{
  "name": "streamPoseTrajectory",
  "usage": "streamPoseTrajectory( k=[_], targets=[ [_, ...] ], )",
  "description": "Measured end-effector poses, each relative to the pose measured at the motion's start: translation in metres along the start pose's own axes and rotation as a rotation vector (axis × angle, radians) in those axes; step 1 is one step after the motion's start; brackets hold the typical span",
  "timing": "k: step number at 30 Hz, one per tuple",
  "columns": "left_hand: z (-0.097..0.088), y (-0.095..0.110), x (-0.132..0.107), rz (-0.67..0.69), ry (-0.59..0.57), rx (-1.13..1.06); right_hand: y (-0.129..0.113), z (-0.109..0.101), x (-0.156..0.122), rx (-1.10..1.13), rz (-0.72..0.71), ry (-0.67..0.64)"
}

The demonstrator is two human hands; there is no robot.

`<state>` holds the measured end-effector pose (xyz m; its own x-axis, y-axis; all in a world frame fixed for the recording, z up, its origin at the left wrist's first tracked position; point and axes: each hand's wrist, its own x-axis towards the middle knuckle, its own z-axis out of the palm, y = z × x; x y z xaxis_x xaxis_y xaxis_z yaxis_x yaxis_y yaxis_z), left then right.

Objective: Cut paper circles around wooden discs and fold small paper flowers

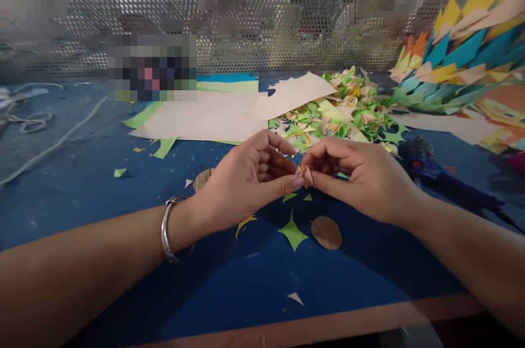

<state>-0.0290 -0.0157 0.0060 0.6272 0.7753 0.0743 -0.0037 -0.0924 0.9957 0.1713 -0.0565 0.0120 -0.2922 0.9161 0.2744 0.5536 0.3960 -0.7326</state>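
My left hand and my right hand meet above the blue table top. Both pinch a small folded piece of peach paper between their fingertips. The left wrist carries a silver bangle. Below the hands lie a brown cardboard disc and a green star-shaped scrap. A second brown disc shows partly behind my left hand.
Beige paper sheets lie behind the hands, next to a heap of small folded green and peach pieces. A blue glue gun lies at right. A large coloured paper structure stands at far right. White cord lies at left. Perforated metal screen at the back.
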Motion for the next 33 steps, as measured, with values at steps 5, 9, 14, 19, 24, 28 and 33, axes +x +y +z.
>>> streamPoseTrajectory(
  k=[5, 9, 14, 19, 24, 28, 33],
  targets=[
    [-0.002, 0.0, 0.001, -0.026, -0.015, -0.058, -0.001, 0.001, -0.001, 0.003, 0.003, -0.009],
    [-0.002, 0.003, 0.002, -0.085, -0.028, -0.12, -0.001, 0.001, -0.001, 0.034, -0.004, -0.01],
    [-0.003, 0.004, 0.003, -0.153, -0.022, -0.16, 0.0, 0.0, -0.002, 0.031, -0.015, -0.023],
    [-0.003, 0.003, 0.002, -0.129, 0.005, -0.136, 0.001, 0.001, -0.001, 0.03, -0.017, -0.032],
    [-0.001, 0.001, -0.001, 0.057, 0.09, 0.12, 0.001, 0.003, 0.0, 0.025, -0.001, -0.028],
    [0.001, 0.003, -0.006, 0.161, 0.117, 0.459, 0.003, 0.003, 0.0, 0.018, -0.016, -0.002],
    [0.001, 0.007, -0.01, 0.161, 0.134, 0.545, 0.003, 0.005, -0.001, 0.069, 0.016, 0.015]
  ],
)
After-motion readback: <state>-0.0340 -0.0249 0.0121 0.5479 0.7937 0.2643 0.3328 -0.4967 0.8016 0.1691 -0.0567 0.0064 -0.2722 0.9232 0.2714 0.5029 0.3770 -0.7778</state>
